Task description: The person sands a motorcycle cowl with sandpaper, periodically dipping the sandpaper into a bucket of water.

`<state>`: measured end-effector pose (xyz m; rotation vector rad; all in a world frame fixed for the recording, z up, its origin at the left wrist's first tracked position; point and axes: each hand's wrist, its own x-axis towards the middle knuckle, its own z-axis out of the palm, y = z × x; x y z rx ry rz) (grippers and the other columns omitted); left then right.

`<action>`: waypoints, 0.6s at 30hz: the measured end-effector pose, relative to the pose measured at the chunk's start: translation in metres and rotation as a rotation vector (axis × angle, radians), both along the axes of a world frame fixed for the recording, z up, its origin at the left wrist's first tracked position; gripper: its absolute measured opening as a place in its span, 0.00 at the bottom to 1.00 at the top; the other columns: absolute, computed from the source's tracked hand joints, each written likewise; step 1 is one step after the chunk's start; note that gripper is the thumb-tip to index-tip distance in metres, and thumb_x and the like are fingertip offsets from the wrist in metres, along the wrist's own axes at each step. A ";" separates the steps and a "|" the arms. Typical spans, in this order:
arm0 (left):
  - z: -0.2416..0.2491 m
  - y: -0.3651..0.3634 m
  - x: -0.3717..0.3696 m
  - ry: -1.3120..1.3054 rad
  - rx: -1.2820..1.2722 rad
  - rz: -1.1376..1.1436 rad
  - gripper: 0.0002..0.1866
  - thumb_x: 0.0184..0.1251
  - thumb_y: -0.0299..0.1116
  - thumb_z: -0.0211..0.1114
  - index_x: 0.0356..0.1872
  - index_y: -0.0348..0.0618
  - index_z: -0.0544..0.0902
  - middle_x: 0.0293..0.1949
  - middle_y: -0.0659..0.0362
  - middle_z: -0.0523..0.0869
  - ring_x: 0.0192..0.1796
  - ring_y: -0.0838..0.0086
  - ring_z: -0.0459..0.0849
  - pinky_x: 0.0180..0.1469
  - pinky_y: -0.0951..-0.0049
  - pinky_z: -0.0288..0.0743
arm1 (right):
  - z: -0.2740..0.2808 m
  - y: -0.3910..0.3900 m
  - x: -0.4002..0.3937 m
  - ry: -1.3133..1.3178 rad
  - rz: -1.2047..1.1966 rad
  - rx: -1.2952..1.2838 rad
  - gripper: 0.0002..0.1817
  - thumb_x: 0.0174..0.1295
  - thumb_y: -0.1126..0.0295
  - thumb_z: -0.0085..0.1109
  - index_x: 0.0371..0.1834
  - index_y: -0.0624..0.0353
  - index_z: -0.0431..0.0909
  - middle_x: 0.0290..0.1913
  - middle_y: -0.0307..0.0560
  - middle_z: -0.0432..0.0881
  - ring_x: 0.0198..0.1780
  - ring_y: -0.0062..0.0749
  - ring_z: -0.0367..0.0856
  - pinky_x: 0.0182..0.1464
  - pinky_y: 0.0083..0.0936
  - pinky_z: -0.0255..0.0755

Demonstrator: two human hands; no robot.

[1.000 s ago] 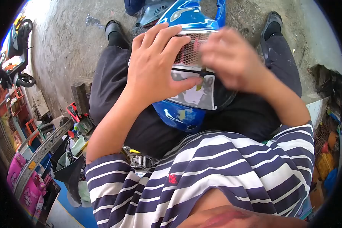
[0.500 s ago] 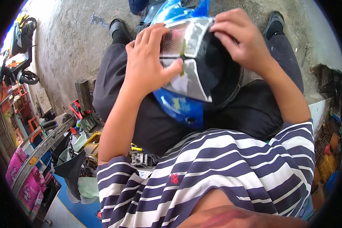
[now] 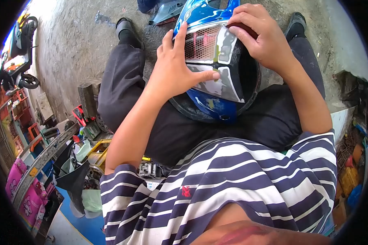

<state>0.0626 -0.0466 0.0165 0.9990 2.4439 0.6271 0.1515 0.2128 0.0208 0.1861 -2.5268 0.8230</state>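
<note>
Across my lap lies a blue motorcycle fairing panel, with a honeycomb mesh grille and grey patches outlined in white. A dark round tub or ring sits under and beside it. My left hand rests spread over the panel's left side, fingertips near the upper edge and thumb on a lower grey patch. My right hand is closed at the panel's upper right corner, thumb and fingers pinching around the edge. A dark area shows between those fingers; I cannot make out what it is.
Beyond the panel, a dull grey-blue plastic part lies on the concrete floor. On the left are a wooden block, a yellow tray, metal engine parts and a parked motorcycle. Assorted clutter fills the right side.
The panel has shifted slightly right and tilted in my lap, showing more of the mesh. My left hand has moved right with its fingers wider apart; my right hand has stayed near the corner.
</note>
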 end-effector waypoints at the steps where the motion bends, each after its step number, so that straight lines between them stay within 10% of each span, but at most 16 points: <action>1: 0.001 -0.001 -0.006 -0.025 0.070 -0.029 0.70 0.43 0.58 0.93 0.88 0.44 0.63 0.80 0.35 0.69 0.82 0.40 0.69 0.83 0.45 0.65 | 0.007 -0.002 0.005 -0.095 -0.024 -0.100 0.10 0.71 0.70 0.65 0.46 0.66 0.88 0.43 0.56 0.86 0.46 0.53 0.85 0.52 0.41 0.80; 5: 0.007 -0.007 -0.025 -0.305 0.286 0.152 0.64 0.43 0.52 0.95 0.83 0.41 0.71 0.74 0.36 0.77 0.74 0.44 0.80 0.75 0.54 0.77 | 0.016 0.015 0.015 -0.353 -0.221 -0.137 0.08 0.66 0.75 0.68 0.44 0.67 0.88 0.44 0.58 0.86 0.49 0.55 0.87 0.55 0.41 0.80; 10: -0.022 -0.003 -0.016 -0.422 0.366 0.159 0.50 0.62 0.53 0.86 0.81 0.40 0.73 0.68 0.39 0.87 0.70 0.53 0.87 0.74 0.58 0.77 | -0.009 0.039 0.017 -0.576 -0.262 -0.740 0.07 0.70 0.77 0.68 0.49 0.67 0.87 0.44 0.41 0.90 0.47 0.20 0.86 0.53 0.23 0.80; 18: 0.029 -0.009 -0.010 -0.281 0.387 0.108 0.42 0.68 0.45 0.83 0.77 0.33 0.76 0.58 0.45 0.93 0.61 0.66 0.91 0.67 0.65 0.81 | -0.012 0.040 0.016 -0.553 -0.150 -0.900 0.07 0.74 0.78 0.67 0.51 0.66 0.86 0.46 0.40 0.90 0.49 0.21 0.86 0.55 0.22 0.79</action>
